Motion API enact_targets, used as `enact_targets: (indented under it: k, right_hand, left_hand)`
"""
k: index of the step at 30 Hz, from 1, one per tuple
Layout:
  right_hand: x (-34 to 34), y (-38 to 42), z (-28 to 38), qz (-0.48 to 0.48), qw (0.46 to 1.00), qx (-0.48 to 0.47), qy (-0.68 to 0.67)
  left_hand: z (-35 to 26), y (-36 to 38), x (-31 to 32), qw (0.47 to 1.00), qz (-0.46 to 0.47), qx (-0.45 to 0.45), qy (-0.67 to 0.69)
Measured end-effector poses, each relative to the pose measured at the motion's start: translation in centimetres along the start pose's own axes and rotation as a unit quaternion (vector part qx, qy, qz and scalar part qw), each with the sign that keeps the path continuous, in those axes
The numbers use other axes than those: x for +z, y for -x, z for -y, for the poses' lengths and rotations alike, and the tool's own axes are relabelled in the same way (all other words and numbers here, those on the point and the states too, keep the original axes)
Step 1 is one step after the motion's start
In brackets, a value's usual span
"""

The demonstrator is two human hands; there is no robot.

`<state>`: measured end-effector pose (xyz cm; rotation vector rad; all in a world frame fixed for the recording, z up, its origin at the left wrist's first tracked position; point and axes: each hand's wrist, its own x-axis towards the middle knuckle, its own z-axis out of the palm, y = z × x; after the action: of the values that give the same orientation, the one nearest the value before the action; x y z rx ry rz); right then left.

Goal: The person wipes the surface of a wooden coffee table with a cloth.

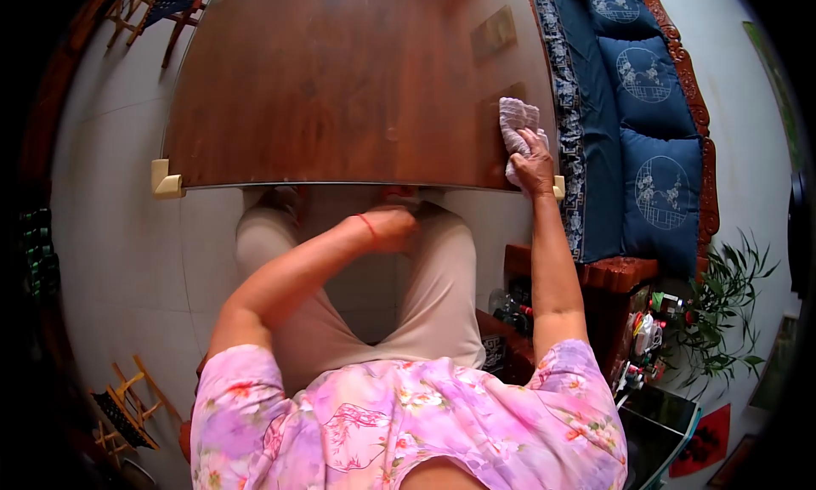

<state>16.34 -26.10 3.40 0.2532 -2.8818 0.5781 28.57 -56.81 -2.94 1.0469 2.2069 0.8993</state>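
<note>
A dark reddish-brown wooden table with a glossy top point(357, 82) fills the upper middle of the view. My right hand point(534, 165) presses a crumpled, pale checked cloth point(515, 123) onto the table near its right front corner, fingers bent over the cloth. My left hand point(393, 228) is below the table's front edge, over my right thigh, with a red string on the wrist. It is blurred, and its fingers are too unclear to make out. Cream corner guards point(167, 181) cover the table's near corners.
Along the right runs a carved wooden sofa with blue cushions point(661, 192). A side cabinet with small items point(646, 333) and a leafy plant point(731, 303) stand at lower right. Folding stools point(127, 405) are at lower left and upper left.
</note>
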Motion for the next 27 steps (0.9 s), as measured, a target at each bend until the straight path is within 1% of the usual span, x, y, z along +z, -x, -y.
enact_targets:
  k: [1, 4, 7, 9, 10, 12, 14, 15, 16, 18, 21, 24, 27]
  right_hand:
    - [0.2, 0.1, 1.5, 0.009, 1.0, -0.011, -0.016]
    - [1.5, -0.3, 6.3, 0.039, 0.997, -0.045, -0.05]
    - [3.4, -1.2, 12.3, 0.055, 0.994, -0.076, -0.061]
    - [5.0, -1.8, 16.6, 0.071, 0.991, -0.1, -0.049]
    - [6.0, -2.0, 18.8, 0.071, 0.987, -0.129, -0.064]
    - [8.1, -2.0, 23.7, 0.062, 0.985, -0.15, -0.061]
    - [10.1, -1.9, 27.7, 0.028, 0.985, -0.166, -0.036]
    - [10.9, -1.8, 29.4, 0.031, 0.984, -0.169, -0.043]
    - [11.4, -1.8, 30.7, 0.034, 0.983, -0.173, -0.048]
    - [12.4, -1.8, 33.4, 0.053, 0.978, -0.193, -0.064]
    - [14.2, -1.9, 36.9, 0.053, 0.966, -0.245, -0.059]
    - [15.6, -2.2, 40.6, 0.065, 0.948, -0.298, -0.089]
    - [17.1, -2.5, 44.5, 0.079, 0.937, -0.328, -0.088]
  left_hand:
    - [0.3, -1.1, 0.2, 1.0, -0.002, 0.027, -0.01]
    - [0.3, -2.9, 0.7, 0.991, 0.083, 0.028, -0.099]
    - [0.1, -2.2, 0.0, 0.991, 0.107, 0.032, -0.08]
    - [0.1, -1.3, -0.5, 0.994, 0.091, 0.008, -0.059]
    - [0.3, -0.8, -0.6, 0.995, 0.085, -0.006, -0.049]
    - [0.8, -0.7, -0.8, 0.998, 0.057, -0.024, -0.032]
    - [3.1, -1.0, 0.5, 0.998, -0.039, 0.05, 0.03]
    - [4.1, -0.8, 0.7, 0.99, -0.092, 0.087, 0.059]
    - [4.0, -0.3, -0.2, 0.992, -0.063, 0.063, 0.094]
    - [3.8, -0.1, -0.8, 0.99, -0.048, 0.046, 0.125]
    - [3.6, -0.2, -0.7, 0.989, -0.049, 0.036, 0.138]
    - [4.0, -0.1, -0.5, 0.987, -0.054, 0.026, 0.147]
    - [5.1, 1.0, -0.3, 0.984, -0.065, 0.016, 0.167]
